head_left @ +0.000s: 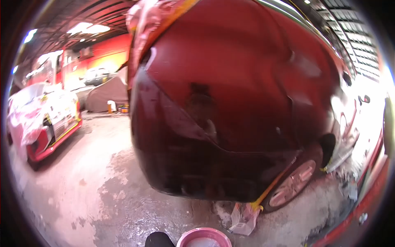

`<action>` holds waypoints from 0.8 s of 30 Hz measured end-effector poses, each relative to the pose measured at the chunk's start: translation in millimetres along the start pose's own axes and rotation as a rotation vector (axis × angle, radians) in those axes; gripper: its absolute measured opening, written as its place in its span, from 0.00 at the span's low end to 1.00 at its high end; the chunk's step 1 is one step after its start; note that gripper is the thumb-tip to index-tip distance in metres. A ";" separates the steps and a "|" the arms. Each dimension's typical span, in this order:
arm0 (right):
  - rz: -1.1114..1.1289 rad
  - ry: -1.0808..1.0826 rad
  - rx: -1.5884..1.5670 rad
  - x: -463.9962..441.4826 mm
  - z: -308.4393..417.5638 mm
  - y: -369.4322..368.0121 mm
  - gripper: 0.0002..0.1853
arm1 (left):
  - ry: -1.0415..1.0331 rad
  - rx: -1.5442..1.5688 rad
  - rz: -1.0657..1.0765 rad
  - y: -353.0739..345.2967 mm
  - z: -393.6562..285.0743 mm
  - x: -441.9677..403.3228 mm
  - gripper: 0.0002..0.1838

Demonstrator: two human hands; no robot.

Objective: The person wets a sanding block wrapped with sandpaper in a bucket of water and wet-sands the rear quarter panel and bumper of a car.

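Observation:
Neither of my hands is in view. A dark red car (230,90) fills the middle of the view, its glossy corner close in front of me. The lower bumper (193,173) looks nearly black, and a dark reflection shows on the panel above it. Pink masking film (142,24) edged with orange-yellow tape covers the car's upper left part. At the bottom edge, a pink basin (185,235) holds pale liquid. Beside it a dark rounded shape (158,239), perhaps my knee or shoe, is cut off by the frame.
Below the wheel (294,183), yellow tape and a crumpled masking sheet (243,222) hang to the floor. The concrete floor (111,177) is wet in patches. Another red car (51,123), partly wrapped in film, stands at left. A covered shape (109,96) is behind it.

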State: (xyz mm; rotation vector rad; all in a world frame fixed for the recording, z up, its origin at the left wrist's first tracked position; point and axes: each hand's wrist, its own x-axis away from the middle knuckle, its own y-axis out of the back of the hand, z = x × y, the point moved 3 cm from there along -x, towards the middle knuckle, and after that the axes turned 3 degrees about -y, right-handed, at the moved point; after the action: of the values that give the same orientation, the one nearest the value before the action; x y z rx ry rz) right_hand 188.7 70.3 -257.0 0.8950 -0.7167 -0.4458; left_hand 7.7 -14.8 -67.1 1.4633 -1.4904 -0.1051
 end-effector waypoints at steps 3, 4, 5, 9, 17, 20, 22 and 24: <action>0.167 -0.123 -0.131 -6.1 -3.0 -12.2 0.24 | -0.042 -0.014 0.222 -19.3 -15.9 24.6 0.32; 0.219 -0.173 -0.163 -6.5 -3.5 -14.8 0.26 | -0.069 -0.006 0.300 -34.7 -26.4 30.4 0.32; 0.191 -0.162 -0.205 11.8 0.9 10.7 0.29 | -0.445 -0.370 0.136 -29.2 -26.2 20.9 0.23; 0.071 0.027 -0.110 81.4 65.0 118.9 0.29 | -1.030 -0.825 -0.436 0.5 -32.0 18.1 0.12; -1.055 0.473 0.162 164.6 159.2 370.1 0.27 | -0.913 -0.681 -0.464 34.9 -15.1 40.4 0.15; -1.590 0.742 0.338 185.6 254.5 536.4 0.30 | -0.871 -0.628 -0.472 28.7 -11.1 33.5 0.19; -1.773 0.856 0.349 194.2 312.9 616.2 0.26 | -0.770 -0.662 -0.376 30.6 -14.5 35.9 0.21; -1.855 0.970 0.439 188.2 355.1 666.5 0.26 | -0.745 -0.682 -0.383 30.7 -13.5 33.6 0.21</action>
State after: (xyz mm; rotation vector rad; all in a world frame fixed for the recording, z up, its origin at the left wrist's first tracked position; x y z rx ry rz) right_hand 100.0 132.7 513.8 1.8327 1.1859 -1.3168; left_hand 3.1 -25.7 -21.1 1.1468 -1.4732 -1.3754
